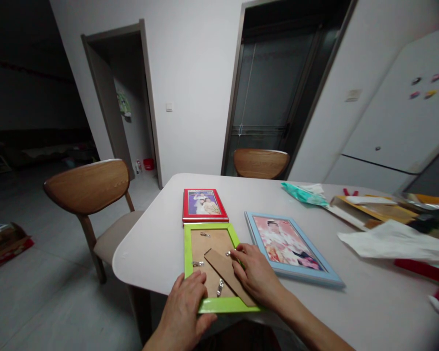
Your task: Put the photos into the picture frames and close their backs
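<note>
Face-down, the green frame (pixel 212 275) bares its clips (pixel 198 264); left hand (pixel 186 306), fingers open, likely steadies it; right hand (pixel 255 274) curls at one, pinch unclear

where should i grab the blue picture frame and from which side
Probably by the right-hand long border of the blue picture frame, coming from the right. It lies flat on the table, and its left border is close to the right hand. The border is straight and narrow, suiting a pinch.

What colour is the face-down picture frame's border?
The picture frame border is lime green, shown in the head view.
</note>
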Demonstrator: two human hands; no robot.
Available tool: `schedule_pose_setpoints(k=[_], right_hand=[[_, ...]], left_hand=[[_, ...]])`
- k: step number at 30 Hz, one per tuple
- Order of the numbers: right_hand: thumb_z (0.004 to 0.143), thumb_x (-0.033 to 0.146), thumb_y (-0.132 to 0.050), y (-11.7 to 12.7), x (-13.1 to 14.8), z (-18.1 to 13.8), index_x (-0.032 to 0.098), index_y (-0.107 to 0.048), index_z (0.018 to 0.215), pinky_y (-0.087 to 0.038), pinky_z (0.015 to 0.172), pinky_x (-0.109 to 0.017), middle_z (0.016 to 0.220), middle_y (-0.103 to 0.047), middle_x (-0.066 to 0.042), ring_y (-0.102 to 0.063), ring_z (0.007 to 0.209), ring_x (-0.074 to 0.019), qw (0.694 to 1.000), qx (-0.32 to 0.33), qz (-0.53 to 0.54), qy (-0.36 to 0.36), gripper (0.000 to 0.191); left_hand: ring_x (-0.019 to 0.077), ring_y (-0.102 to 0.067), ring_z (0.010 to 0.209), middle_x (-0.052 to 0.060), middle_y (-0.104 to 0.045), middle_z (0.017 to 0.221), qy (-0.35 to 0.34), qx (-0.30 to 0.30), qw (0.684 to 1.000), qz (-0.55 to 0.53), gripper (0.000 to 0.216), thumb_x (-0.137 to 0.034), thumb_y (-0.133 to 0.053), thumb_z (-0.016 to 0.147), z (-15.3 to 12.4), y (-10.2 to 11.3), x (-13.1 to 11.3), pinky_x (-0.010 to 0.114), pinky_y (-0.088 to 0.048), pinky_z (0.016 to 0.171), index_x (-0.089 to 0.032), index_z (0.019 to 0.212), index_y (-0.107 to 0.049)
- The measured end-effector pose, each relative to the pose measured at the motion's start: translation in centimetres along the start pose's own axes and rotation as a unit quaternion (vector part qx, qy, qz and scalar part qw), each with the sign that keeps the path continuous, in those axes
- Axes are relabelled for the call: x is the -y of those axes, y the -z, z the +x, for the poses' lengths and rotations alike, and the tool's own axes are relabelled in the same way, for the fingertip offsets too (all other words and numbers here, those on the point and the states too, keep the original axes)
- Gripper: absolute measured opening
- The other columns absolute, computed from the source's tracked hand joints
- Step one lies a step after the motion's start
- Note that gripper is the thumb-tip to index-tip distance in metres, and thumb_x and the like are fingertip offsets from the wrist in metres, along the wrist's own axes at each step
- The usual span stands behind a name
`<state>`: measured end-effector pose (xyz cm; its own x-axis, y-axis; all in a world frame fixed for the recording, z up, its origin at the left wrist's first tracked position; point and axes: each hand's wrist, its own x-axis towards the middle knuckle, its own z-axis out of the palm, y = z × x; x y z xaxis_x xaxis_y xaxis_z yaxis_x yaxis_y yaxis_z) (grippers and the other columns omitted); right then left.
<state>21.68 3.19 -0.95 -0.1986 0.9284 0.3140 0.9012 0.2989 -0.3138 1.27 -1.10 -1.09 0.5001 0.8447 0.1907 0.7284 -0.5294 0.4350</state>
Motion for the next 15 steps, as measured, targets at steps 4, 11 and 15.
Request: schedule_pose_setpoints(k=[4,11,15], right_hand=[[0.079,0.019,-0.036,-0.4,0.1,0.3,0.016,-0.061,0.085,-0.034,0.08,-0.03,0.09,-0.051,-0.008,-0.043,0.088,-0.0188,1.0,-0.016,0.009,0.002,0.026],[0.078,0.016,-0.036,-0.4,-0.2,1.1,0.015,-0.061,0.077,-0.035,0.077,-0.029,0.085,-0.051,-0.008,-0.043,0.083,-0.018,1.0,0.004,0.005,0.001,0.026],[0.074,0.012,-0.039,-0.6,-0.7,1.7,0.015,-0.064,0.073,-0.035,0.076,-0.029,0.083,-0.052,-0.008,-0.044,0.083,-0.0179,1.0,0.008,0.02,-0.005,0.025]], left_hand=[[0.0253,-0.043,0.112,0.012,-0.05,0.12,0.009,-0.002,1.0,0.005,0.029,-0.022,-0.063,0.062,0.0,-0.1,0.1,0.048,-0.031,0.093,-0.017,0.089,-0.054],[0.0259,-0.042,0.112,0.012,-0.049,0.12,0.015,-0.001,1.0,0.002,0.031,-0.024,-0.063,0.062,0.0,0.0,0.1,0.047,-0.032,0.093,-0.018,0.091,-0.054],[0.0264,-0.043,0.111,0.011,-0.05,0.12,0.02,-0.001,1.0,0.007,0.026,-0.024,-0.061,0.063,0.0,0.0,-0.1,0.047,-0.033,0.092,-0.018,0.088,-0.055]])
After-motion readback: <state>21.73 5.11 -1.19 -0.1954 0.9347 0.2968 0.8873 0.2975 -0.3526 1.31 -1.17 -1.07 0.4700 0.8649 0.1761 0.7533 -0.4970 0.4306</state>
